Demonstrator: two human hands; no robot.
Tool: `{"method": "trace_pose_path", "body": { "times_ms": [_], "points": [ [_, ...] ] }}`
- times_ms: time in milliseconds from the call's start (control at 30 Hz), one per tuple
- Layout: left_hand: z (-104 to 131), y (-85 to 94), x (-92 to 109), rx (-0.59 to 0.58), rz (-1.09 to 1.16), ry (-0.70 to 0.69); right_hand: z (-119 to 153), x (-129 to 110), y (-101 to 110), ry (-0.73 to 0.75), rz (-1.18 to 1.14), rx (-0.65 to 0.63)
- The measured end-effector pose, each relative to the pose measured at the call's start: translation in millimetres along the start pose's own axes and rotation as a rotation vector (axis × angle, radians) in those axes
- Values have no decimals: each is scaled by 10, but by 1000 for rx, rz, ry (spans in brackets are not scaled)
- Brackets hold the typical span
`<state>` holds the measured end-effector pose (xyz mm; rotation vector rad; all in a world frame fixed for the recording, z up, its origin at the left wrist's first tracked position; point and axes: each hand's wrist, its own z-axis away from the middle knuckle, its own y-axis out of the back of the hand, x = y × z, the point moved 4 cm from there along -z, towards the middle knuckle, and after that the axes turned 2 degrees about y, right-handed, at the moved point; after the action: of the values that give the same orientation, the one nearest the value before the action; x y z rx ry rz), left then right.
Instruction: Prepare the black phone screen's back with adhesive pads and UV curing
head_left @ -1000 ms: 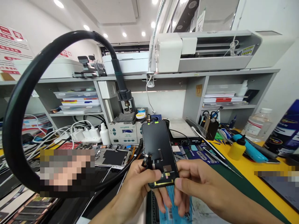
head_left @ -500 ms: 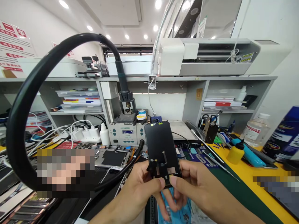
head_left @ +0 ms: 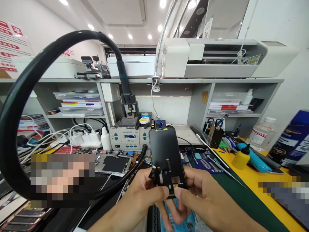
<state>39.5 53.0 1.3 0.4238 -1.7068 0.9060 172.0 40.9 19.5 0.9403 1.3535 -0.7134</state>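
Observation:
A phone screen assembly [head_left: 164,149] is held upright between both my hands, its dark back facing me and its top edge tipped away. Short flex cables [head_left: 168,166] show on its lower half. My left hand [head_left: 145,193] grips the lower left corner, thumb pressed on the bottom edge. Gripping the lower right corner, my right hand [head_left: 199,191] has its thumb beside the left one. Some fingers are behind the assembly and partly hidden. Below the hands lies a blue packet [head_left: 182,224], partly covered by them.
Behind the screen stands a hot-air station [head_left: 130,138] with a thick black hose [head_left: 9,96] arching at left. Phone parts [head_left: 113,163] lie beside it. To the right are a long white-handled tool [head_left: 212,149], a yellow bottle [head_left: 241,158] and a clear bottle [head_left: 262,135].
The view has shifted slightly, so the surroundings sit a little further left. Both hands keep the same hold on the screen assembly, with the thumbs slightly moved along its bottom edge.

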Motion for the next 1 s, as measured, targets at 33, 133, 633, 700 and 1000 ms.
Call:
{"method": "trace_pose_path", "body": {
  "times_ms": [33, 133, 633, 700, 1000],
  "points": [
    [1, -1, 1, -8, 4, 7, 3, 7, -3, 1, 0, 1],
    [10, 3, -1, -14, 9, 23, 15, 24, -9, 8, -5, 7],
    [4, -1, 12, -3, -4, 58, 28, 57, -7, 50, 62, 8],
    [-2, -8, 13, -1, -11, 59, 38, 49, -15, 39, 55, 8],
    [5, -9, 18, 12, -32, 63, 60, -19, -28, 61, 75, -2]
  ]
}}
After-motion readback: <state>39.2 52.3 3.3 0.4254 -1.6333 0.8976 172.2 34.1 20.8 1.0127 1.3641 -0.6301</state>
